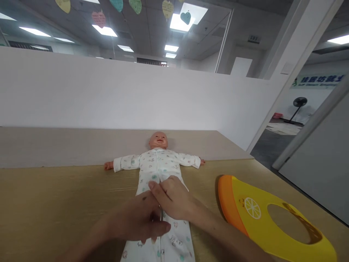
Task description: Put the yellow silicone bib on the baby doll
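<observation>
A baby doll [158, 140] lies on its back on the table, head away from me and arms stretched to both sides. It wears a white printed sleepsuit [159, 160] with a front seam down the middle. Above its belly and legs, my left hand [141, 218] hangs with loosely bent fingers, its thumb apart and nothing visible in it. My right hand [174, 198] is closed and overlaps the left hand's knuckles, its thumb lying across them. What the right fingers hold, if anything, is hidden. Part of the suit lies behind my hands.
To the right on the wooden table [54, 203] lies a yellow bib [261, 211] with an orange pocket and a neck hole. A beige mat [68, 145] runs along the white partition [122, 94]. A door [321, 153] and a standing fan [300, 102] are at right.
</observation>
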`<state>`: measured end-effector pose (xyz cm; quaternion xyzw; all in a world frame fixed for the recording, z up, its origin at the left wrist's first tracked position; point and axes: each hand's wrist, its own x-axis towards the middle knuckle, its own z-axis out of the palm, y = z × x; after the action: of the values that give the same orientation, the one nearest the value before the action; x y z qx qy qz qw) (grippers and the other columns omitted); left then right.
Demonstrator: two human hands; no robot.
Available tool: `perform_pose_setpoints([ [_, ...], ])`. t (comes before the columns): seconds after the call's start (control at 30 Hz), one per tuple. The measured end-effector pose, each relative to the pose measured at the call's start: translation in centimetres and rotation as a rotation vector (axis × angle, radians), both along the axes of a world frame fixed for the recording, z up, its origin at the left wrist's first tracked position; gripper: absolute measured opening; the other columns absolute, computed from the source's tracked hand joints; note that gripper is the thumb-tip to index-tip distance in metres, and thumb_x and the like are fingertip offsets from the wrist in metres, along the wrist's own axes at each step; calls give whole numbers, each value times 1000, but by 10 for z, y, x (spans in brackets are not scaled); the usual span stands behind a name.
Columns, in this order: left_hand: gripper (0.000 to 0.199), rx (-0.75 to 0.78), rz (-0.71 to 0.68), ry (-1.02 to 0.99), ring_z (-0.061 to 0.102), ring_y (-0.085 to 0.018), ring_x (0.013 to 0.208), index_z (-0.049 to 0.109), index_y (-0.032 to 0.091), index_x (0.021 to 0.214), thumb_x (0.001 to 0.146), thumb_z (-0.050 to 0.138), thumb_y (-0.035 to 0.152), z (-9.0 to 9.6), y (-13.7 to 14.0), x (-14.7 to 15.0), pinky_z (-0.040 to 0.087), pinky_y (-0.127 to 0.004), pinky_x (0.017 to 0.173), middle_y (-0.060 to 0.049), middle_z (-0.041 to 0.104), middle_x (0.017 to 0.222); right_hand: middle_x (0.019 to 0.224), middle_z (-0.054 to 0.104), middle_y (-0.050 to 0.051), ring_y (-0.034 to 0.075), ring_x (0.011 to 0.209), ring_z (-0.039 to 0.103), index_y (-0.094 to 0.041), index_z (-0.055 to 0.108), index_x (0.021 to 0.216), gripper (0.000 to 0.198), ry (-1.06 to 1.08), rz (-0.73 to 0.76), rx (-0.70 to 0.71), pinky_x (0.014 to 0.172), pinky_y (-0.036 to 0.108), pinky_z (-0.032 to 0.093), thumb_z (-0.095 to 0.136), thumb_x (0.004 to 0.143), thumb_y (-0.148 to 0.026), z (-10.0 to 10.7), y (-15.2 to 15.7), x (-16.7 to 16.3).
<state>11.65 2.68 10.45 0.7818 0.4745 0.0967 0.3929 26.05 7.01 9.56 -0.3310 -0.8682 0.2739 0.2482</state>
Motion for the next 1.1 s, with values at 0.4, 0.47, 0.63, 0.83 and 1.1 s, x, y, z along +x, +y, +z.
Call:
perform_pose_setpoints([
  [0.4,9,671,291,-155,53,-14,56,51,18,72,65,46,20,-42,-7,27,44,-25,50,-3,58,65,44,33,-2,8,44,27,-19,27,51,51,231,-41,286,50,26,21,19,97,-40,-5,-1,3],
  [0.47,8,733,189,-41,53,-14,55,52,19,70,69,44,18,-38,-1,17,42,-26,50,-4,60,65,47,38,-1,8,46,30,-18,32,53,52,57,-30,193,51,26,20,20,97,-42,4,-1,6],
  [0.63,14,865,29,83,50,-14,51,52,20,69,74,42,13,-27,9,-1,37,-25,48,-1,59,60,57,52,1,10,52,36,-17,49,64,52,-178,1,186,53,27,20,23,97,-49,14,-3,10],
  [0.83,15,668,2,-22,50,-10,48,47,20,59,71,41,13,-9,4,-1,34,-20,44,3,55,55,59,54,0,10,55,43,-17,54,67,56,-79,81,65,56,23,29,24,96,-56,4,-4,3],
  [1.1,14,622,88,-15,58,-16,54,60,20,66,73,48,22,-20,2,-11,40,-25,49,-2,66,65,46,33,-3,8,47,31,-18,30,51,55,-17,-100,-321,47,25,22,27,95,-52,7,-9,-5],
])
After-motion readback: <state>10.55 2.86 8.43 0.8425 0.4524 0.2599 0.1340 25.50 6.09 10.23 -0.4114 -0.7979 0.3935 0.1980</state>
